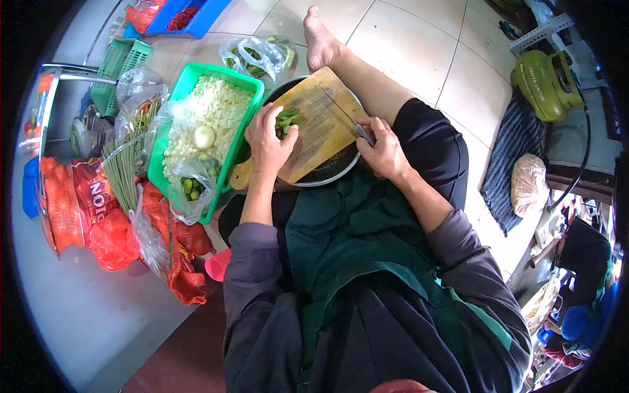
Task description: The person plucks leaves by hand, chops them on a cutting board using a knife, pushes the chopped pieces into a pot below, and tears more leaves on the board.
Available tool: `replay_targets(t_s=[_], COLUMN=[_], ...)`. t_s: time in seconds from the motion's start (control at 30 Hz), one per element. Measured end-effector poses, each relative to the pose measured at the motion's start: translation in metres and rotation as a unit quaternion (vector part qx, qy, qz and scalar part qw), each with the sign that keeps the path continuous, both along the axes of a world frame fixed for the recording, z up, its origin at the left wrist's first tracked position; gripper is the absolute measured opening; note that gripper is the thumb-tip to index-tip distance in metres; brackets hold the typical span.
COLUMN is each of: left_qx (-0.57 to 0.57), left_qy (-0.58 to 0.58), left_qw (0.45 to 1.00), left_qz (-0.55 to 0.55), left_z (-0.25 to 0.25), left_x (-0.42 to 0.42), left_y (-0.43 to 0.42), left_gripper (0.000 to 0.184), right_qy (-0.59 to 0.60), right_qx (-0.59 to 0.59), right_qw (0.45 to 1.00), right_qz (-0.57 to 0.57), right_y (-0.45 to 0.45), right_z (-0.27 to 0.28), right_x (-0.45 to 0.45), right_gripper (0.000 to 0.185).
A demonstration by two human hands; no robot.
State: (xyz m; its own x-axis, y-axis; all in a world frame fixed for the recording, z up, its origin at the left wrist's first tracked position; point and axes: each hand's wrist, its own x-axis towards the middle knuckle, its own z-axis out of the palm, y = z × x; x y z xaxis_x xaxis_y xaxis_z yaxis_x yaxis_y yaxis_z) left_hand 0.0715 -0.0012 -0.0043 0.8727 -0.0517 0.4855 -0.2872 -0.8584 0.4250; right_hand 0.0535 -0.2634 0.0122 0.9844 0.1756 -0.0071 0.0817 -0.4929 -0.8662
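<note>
A wooden cutting board (321, 134) lies across a round metal basin (341, 167). My left hand (268, 141) is curved around a small heap of cut green vegetable (287, 120) at the board's left side; its fingers are bent, with thumb and fingertips apart at the greens. On the board's right edge, my right hand (382, 147) grips the handle of a knife (337, 105), whose blade lies over the board pointing up and left. The knife's handle is mostly hidden by my fingers.
Left of the board, a green basket (252, 108) holds chopped pale vegetable, a whole onion (204, 136) and a bag of small green pieces (191, 188). Further left are orange net bags (59, 203) and lemongrass (124, 164). A green gas cylinder (547, 85) stands at right.
</note>
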Motion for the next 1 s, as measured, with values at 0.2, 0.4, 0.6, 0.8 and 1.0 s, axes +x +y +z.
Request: replay_targets(t_s=[0.2,0.4,0.6,0.8,1.0], left_qx=[0.011,0.090,0.209,0.240,-0.039], left_qy=[-0.006,-0.002,0.041,0.050,-0.012], left_qw=[0.996,0.994,0.976,0.969,0.999], left_qz=[0.087,0.060,0.034,0.033,0.020], left_z=[0.003,0.013,0.008,0.006,0.019], left_x=[-0.027,-0.027,-0.002,0.010,0.013], left_y=[0.012,-0.001,-0.026,-0.030,-0.025], left_gripper=[0.031,0.019,0.030,0.017,0.012], right_qy=[-0.081,-0.119,-0.141,-0.177,-0.191], right_qx=[-0.046,-0.071,-0.067,-0.155,-0.176], right_qw=[0.996,0.990,0.988,0.971,0.964], right_qz=[-0.002,0.015,0.010,0.041,0.048], right_y=[0.001,0.006,0.005,0.007,0.013], right_z=[-0.006,-0.012,-0.015,-0.021,-0.020], right_x=[0.000,0.003,0.005,0.007,0.009], right_gripper=[0.039,0.039,0.035,0.030,0.025])
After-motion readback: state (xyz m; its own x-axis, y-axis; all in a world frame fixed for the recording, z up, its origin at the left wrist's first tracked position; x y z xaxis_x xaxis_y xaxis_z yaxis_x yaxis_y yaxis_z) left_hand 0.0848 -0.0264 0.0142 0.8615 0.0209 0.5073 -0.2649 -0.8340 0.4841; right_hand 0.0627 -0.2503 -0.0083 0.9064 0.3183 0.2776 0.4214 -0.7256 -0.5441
